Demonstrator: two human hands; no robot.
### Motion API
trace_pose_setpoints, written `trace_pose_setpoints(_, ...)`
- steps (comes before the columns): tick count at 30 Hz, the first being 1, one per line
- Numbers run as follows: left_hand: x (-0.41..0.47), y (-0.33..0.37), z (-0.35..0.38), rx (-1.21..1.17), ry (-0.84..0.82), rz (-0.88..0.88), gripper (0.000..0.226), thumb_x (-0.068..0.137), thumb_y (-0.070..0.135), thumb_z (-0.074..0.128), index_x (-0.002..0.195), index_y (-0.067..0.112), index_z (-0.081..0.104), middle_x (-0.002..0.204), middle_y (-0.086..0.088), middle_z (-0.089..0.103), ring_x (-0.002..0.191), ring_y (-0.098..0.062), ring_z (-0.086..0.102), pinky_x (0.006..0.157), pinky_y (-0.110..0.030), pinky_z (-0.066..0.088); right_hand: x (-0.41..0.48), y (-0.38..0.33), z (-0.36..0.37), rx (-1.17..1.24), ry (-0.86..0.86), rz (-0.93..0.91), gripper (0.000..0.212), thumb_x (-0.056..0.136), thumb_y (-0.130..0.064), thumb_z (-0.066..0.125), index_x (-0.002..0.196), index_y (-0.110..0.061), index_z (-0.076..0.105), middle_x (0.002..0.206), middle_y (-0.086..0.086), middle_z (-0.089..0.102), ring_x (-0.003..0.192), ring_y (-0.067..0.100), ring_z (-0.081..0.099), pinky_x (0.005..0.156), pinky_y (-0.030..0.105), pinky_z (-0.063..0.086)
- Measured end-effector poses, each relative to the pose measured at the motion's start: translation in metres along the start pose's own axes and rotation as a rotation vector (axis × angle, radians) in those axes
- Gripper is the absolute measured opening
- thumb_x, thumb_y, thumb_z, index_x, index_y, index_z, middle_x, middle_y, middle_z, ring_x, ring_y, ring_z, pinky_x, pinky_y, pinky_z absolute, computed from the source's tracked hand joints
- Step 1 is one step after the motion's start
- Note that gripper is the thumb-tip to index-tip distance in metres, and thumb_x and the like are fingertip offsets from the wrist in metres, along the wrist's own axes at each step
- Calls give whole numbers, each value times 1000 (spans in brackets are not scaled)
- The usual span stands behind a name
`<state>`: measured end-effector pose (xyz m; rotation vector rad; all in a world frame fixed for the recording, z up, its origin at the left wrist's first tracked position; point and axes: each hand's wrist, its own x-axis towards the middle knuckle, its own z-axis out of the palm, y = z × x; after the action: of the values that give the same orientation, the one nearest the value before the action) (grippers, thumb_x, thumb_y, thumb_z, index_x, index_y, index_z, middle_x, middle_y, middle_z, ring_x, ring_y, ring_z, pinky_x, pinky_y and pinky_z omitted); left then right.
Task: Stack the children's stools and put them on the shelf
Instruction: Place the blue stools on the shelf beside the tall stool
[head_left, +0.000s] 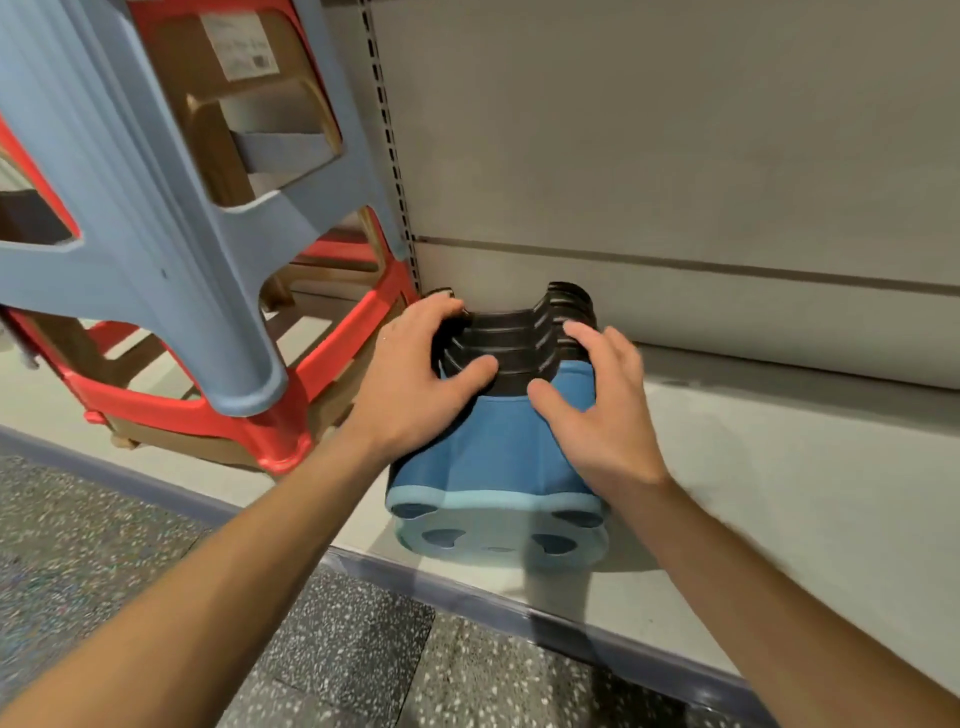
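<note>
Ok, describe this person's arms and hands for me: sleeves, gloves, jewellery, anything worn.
Nothing is worn that the head view shows. The left forearm and right forearm are bare right to the frame's edge, with no sleeve or cuff in sight. The left hand and right hand have no gloves, and no watch, bracelet or ring shows. The right hand is slightly blurred.

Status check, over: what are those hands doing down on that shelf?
Left hand grips black stools. Right hand rests on blue stool, lying on its side. Tall stools crowd the left.
</note>
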<state>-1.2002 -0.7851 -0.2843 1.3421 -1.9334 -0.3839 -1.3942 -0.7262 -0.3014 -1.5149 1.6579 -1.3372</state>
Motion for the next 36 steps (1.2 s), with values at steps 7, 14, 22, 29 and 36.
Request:
trace_pose_setpoints(7, -88, 28, 2, 360, -43, 112, 74, 88, 75, 48, 150, 35, 51, 163, 10, 42, 152, -37, 31, 117, -59, 37, -30, 9, 13, 100, 10, 47, 86, 86, -41, 70, 157, -49, 21, 168, -9, 12, 147, -4, 16, 113, 21, 16)
trace_pose_setpoints(14, -58, 6, 0, 532, -105, 170, 72, 93, 72, 36, 155, 38, 45, 163, 16, 43, 154, -32, 33, 90, -50, 58, -20, -1, 40, 78, 117, 168, 85, 89, -34, 66, 158, -46, 18, 169, 0, 7, 153, 28, 21, 121, 49, 25)
trace_pose_setpoints(22, -15, -13, -1, 603, -162, 152, 77, 94, 73, 26, 161, 36, 38, 167, 11, 38, 155, -34, 30, 97, -49, 54, 17, -8, 55, 18, 86, 211, 82, 89, -40, 61, 157, -49, 16, 169, -4, 7, 147, 30, 32, 115, 45, 33)
trace_pose_setpoints(29, -13, -15, -1, 626, -169, 133, 77, 96, 76, 19, 164, 42, 29, 172, 11, 30, 161, -31, 21, 115, -50, 42, 23, -14, 57, -262, 73, 227, 78, 92, -47, 52, 158, -45, 12, 170, 3, 6, 145, 35, 31, 114, 54, 32)
trace_pose_setpoints(36, -67, -4, -6, 708, -173, 130, 77, 101, 70, 9, 167, 33, 18, 176, 5, 16, 163, -23, 14, 125, -56, 22, -24, -24, 44, -750, -54, -29, 62, 102, -43, 32, 161, -30, 18, 170, 11, 3, 149, 38, 16, 116, 57, 22)
